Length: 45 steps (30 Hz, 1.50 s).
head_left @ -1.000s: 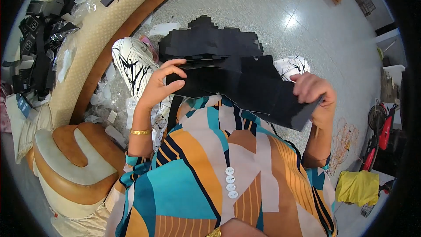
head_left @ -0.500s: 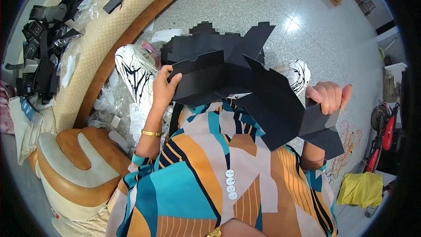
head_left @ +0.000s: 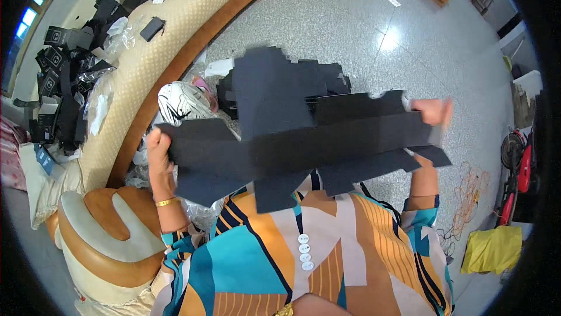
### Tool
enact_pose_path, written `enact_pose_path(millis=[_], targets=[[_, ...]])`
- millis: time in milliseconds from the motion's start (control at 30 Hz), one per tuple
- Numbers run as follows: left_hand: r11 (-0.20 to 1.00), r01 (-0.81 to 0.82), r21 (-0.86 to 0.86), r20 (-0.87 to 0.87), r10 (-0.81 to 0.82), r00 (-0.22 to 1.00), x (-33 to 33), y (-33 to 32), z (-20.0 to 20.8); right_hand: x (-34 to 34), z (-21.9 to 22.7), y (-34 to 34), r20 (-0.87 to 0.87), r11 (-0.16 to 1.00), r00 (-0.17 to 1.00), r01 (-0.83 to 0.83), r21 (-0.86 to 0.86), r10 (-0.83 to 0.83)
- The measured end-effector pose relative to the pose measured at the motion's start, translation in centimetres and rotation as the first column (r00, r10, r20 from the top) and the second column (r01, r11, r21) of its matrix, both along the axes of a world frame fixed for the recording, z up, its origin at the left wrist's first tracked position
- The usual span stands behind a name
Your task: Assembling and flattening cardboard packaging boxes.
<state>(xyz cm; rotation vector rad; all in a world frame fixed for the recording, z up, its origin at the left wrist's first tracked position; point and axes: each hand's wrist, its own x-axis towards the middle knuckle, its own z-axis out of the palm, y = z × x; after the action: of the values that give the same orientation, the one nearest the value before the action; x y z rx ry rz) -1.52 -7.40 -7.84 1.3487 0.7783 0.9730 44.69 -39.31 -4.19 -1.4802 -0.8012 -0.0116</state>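
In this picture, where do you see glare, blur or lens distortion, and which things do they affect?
Head view: glare shines off the speckled grey floor; head view: the right hand, at the edge of the unfolded black carton, is smeared; head view, toward the rim: the sofa's wooden base looks bowed, probably by fisheye distortion.

One head-worn fisheye looks down at the nearby hands (head_left: pixel 158 151), its exact tilt unclear amid bending edges.
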Motion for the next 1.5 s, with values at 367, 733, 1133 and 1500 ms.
enact_pose_path(millis=[367, 733, 1133, 1500], targets=[[0.995, -0.058, -0.08, 0.099, 0.066, 0.993, -7.4, -0.8, 1.9, -6.3, -5.7, 4.5, -0.948, 0.784, 0.093, -0.59, 0.194, 0.304], [0.928, -0.244, 0.281, -0.359, 0.338, 0.87, -6.3, 4.2, 6.0, -0.3, -3.9, 3.8, -0.849, 0.728, 0.336, -0.681, 0.081, 0.409], [0.786, -0.132, 0.604, -0.366, 0.421, 0.83, 9.8, 19.7, 7.1, 12.2, -3.6, 11.4, -0.515, 0.749, 0.805, -0.528, -0.4, 0.293], [0.862, -0.084, 0.499, -0.537, 0.384, 0.751, 19.1, 24.9, -7.6, 21.4, -15.2, 17.4, -0.566, 0.635, 0.808, -0.524, -0.567, 0.162]])
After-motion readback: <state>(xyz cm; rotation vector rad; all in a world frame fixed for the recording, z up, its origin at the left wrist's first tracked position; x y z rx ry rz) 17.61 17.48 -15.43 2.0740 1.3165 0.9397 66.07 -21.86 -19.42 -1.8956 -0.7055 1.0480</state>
